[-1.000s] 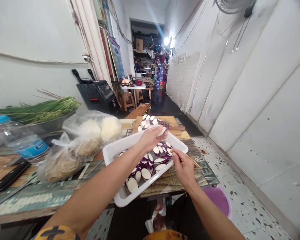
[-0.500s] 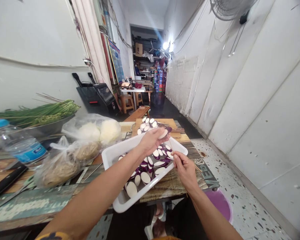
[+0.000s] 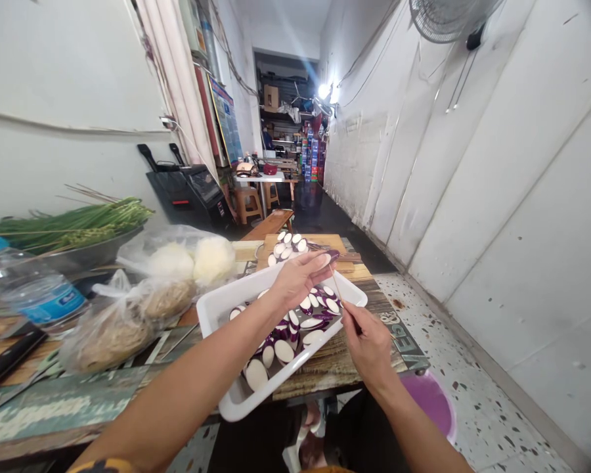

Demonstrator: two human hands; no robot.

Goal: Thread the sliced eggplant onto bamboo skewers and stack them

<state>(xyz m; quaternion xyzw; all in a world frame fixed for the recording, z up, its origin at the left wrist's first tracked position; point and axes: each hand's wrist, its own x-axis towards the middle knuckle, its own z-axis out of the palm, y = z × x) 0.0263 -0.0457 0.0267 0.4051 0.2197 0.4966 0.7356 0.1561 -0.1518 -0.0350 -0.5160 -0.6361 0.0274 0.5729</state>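
My left hand (image 3: 299, 274) is closed on a purple-skinned eggplant slice (image 3: 331, 257) with white flesh, held above the far side of a white tray (image 3: 207, 323). Between the fingers of my right hand (image 3: 369, 338) is a thin wooden skewer (image 3: 337, 284), whose upper end meets the slice; whether it has pierced the flesh I cannot tell. Inside the tray lie many oval eggplant slices (image 3: 284, 351), partly hidden by my left forearm. More cut slices (image 3: 286, 240) are piled on a wooden board (image 3: 329, 243) beyond the tray.
On the left of the table are a knife (image 3: 14, 355), a water bottle (image 3: 42, 286), plastic bags (image 3: 121, 332) of food and a bowl (image 3: 93, 253) heaped with skewered greens. A purple basin (image 3: 431, 404) stands on the floor at right. A wooden bench (image 3: 268, 225) is beyond the table.
My right hand has turned slightly, its fingers now closer around the skewer. My left hand keeps its hold on the eggplant slice. The whole view has shifted a little.
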